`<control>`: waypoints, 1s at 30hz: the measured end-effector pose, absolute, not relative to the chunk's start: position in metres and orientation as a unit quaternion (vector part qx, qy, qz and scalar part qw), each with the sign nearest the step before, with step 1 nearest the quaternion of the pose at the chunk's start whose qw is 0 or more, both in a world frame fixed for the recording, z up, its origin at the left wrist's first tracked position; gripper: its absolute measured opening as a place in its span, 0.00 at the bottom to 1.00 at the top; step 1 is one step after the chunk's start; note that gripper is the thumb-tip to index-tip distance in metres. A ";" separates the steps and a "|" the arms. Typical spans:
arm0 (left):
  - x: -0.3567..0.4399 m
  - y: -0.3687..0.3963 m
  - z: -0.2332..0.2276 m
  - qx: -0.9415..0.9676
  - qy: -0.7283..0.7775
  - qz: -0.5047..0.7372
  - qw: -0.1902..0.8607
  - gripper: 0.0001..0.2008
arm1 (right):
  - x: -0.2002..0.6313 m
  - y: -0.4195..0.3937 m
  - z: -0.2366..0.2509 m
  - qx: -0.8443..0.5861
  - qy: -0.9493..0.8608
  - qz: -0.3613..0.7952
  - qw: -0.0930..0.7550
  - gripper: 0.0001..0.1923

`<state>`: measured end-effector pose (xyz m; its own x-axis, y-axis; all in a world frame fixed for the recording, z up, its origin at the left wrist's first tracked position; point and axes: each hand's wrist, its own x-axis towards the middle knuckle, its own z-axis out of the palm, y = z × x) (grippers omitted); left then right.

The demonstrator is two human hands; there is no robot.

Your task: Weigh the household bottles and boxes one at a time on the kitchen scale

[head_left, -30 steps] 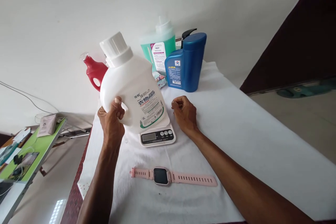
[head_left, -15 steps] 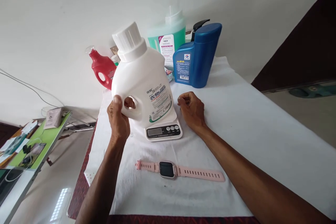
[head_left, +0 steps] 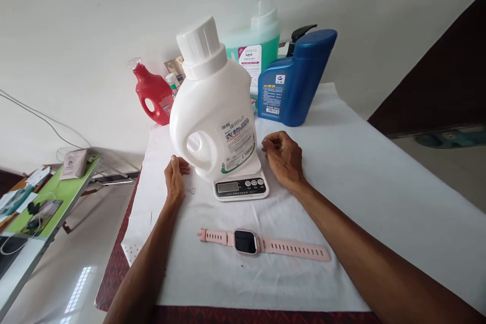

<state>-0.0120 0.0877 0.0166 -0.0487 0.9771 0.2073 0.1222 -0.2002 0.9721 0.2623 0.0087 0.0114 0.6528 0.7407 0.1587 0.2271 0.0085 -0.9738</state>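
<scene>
A large white detergent bottle (head_left: 212,106) with a ribbed white cap stands upright on a small white kitchen scale (head_left: 241,187). My left hand (head_left: 175,177) rests on the white cloth just left of the bottle, off its handle, fingers loosely curled and holding nothing. My right hand (head_left: 283,159) lies on the cloth to the right of the scale, fingers curled in, with nothing in it. A pink smartwatch (head_left: 261,244) lies flat on the cloth in front of the scale.
Behind the white bottle stand a red bottle (head_left: 152,93), a green-liquid jug (head_left: 254,48) and a blue bottle (head_left: 294,81). The white cloth (head_left: 360,187) covers the table. A green-topped table (head_left: 41,202) with small items sits lower left.
My left hand set the white bottle upright on the scale, let go of its handle and dropped to the cloth. My right hand stayed in place.
</scene>
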 end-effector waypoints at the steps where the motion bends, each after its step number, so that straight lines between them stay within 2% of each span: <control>1: -0.013 0.087 0.013 0.574 0.491 0.528 0.389 0.32 | 0.262 0.009 0.011 -0.673 -0.359 0.210 0.612 0.06; 11: -0.012 0.081 0.023 0.649 0.493 0.478 0.329 0.27 | 0.261 0.008 0.013 -0.693 -0.359 0.208 0.590 0.07; 20: -0.013 0.081 0.021 0.671 0.520 0.431 0.306 0.18 | 0.260 0.007 0.015 -0.695 -0.366 0.201 0.585 0.05; 30: -0.015 0.083 0.016 0.673 0.524 0.419 0.312 0.16 | 0.258 0.005 0.018 -0.693 -0.369 0.202 0.585 0.04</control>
<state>-0.0152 0.0829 0.0158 0.1007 0.9664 0.2365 0.4439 -0.2564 0.8586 0.2585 0.0054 0.0176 0.6456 0.7485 0.1514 0.2751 -0.0430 -0.9605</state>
